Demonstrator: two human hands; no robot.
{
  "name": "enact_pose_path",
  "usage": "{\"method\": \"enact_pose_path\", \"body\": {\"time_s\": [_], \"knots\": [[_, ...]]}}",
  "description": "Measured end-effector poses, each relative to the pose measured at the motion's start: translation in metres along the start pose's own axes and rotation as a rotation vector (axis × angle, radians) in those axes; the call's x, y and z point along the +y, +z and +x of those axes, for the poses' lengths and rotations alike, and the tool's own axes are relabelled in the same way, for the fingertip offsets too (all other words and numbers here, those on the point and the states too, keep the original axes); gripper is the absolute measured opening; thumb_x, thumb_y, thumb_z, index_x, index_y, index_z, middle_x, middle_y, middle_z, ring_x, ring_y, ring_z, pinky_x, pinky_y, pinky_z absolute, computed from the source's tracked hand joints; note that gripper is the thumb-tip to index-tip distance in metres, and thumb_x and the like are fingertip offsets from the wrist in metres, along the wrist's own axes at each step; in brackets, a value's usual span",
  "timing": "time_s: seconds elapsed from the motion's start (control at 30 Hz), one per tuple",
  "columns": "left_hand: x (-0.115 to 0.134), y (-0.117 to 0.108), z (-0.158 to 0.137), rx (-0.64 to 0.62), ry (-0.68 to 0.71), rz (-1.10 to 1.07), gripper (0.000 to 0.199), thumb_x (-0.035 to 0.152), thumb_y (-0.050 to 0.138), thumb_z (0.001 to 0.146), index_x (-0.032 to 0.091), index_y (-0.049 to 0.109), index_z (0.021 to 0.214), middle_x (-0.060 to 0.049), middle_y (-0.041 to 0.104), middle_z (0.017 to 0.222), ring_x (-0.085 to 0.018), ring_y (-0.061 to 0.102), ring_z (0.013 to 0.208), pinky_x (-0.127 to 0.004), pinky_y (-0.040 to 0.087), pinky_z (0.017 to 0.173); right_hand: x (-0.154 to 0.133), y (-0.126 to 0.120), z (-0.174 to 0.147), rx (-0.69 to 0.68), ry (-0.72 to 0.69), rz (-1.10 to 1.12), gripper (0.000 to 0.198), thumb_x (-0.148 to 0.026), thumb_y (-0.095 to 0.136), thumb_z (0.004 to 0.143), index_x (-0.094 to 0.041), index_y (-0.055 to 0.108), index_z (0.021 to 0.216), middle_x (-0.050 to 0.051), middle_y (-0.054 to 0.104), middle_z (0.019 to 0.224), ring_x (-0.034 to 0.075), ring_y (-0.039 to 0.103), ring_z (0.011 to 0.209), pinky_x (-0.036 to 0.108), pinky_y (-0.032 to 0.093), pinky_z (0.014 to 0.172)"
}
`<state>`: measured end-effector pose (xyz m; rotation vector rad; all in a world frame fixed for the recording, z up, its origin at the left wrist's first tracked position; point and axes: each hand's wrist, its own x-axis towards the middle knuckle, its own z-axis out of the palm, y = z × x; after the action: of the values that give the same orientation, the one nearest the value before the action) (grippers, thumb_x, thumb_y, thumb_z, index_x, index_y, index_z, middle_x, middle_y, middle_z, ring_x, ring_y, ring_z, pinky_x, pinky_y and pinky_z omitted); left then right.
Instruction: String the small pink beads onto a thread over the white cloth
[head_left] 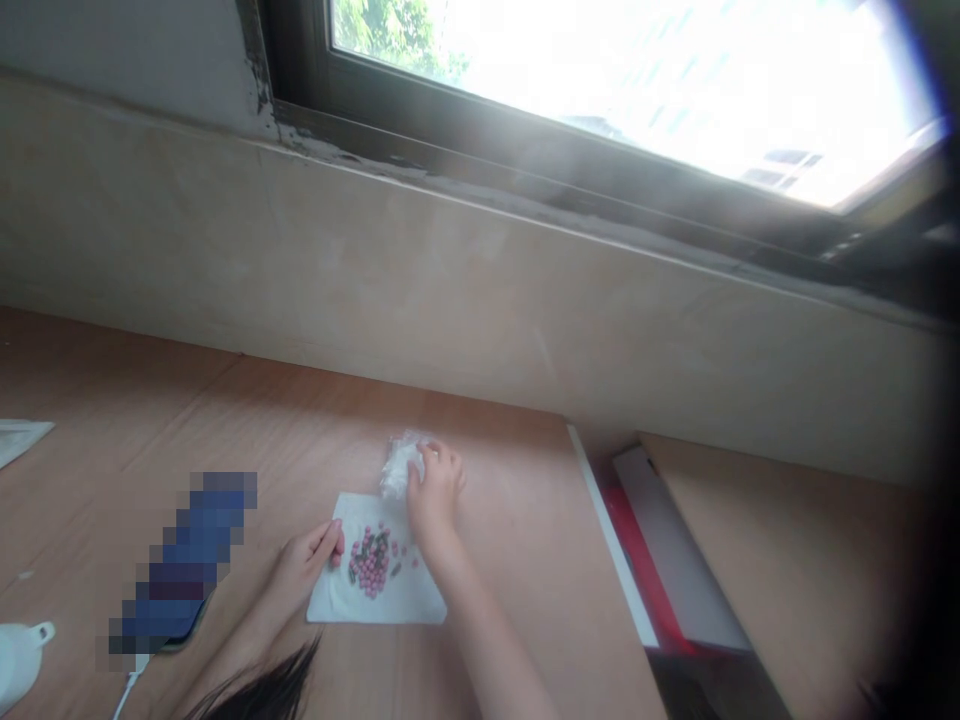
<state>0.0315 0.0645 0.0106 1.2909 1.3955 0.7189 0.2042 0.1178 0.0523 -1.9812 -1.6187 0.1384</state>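
Observation:
A white square sheet point(427, 595), cloth or paper, lies on the wooden table. Small round pink pieces point(371, 575) are heaped on its middle, mixed with dark green bits point(380, 545). My left hand point(311, 552) has its fingers closed at the sheet's left edge, apparently pinching it; what lies under the fingertips is hidden. Just beyond the sheet sits a crumpled clear plastic bag point(396, 470) with something whitish inside. Curled around the bag's right end are the thumb and fingers of my right hand point(439, 485).
Left of the sheet is a phone point(180, 570), its screen pixelated, with a white cable point(129, 688) plugged in. A white handled object point(19, 660) stands at lower left, and a white flat item point(21, 440) above. Right of the tabletop edge, a gap holds a red-and-grey item point(675, 560).

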Motion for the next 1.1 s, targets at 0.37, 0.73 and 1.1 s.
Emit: {"method": "enact_pose_path", "body": {"time_s": [0.37,0.73,1.1], "knots": [[-0.015,0.002,0.005,0.04,0.024,0.064,0.044,0.052,0.031,0.077,0.017,0.047,0.055,0.004,0.047,0.047,-0.012,0.042,0.047,-0.019,0.029,0.048,0.012,0.02,-0.013,-0.204,-0.101,-0.205,0.029,-0.007,0.039,0.074,-0.022,0.058,0.09,0.008,0.054,0.099,0.022,0.04,0.09,0.035,0.024,0.072],[-0.005,-0.004,-0.002,-0.017,0.082,0.053,0.041,0.05,0.032,0.076,0.017,0.046,0.055,0.004,0.046,0.048,-0.012,0.042,0.048,-0.02,0.03,0.048,0.021,-0.015,-0.031,0.111,0.076,0.128,0.021,-0.025,0.035,0.08,-0.015,0.052,0.087,0.009,0.053,0.089,0.019,0.044,0.084,0.03,0.031,0.072],[-0.01,-0.002,-0.025,0.044,0.073,0.071,0.031,0.048,0.051,0.061,0.018,0.047,0.056,0.006,0.042,0.047,-0.011,0.042,0.048,-0.019,0.031,0.047,0.064,-0.011,-0.139,0.015,0.203,-0.115,0.024,-0.03,0.033,0.081,-0.016,0.048,0.07,0.007,0.053,0.069,0.019,0.046,0.065,0.029,0.03,0.061]]}}
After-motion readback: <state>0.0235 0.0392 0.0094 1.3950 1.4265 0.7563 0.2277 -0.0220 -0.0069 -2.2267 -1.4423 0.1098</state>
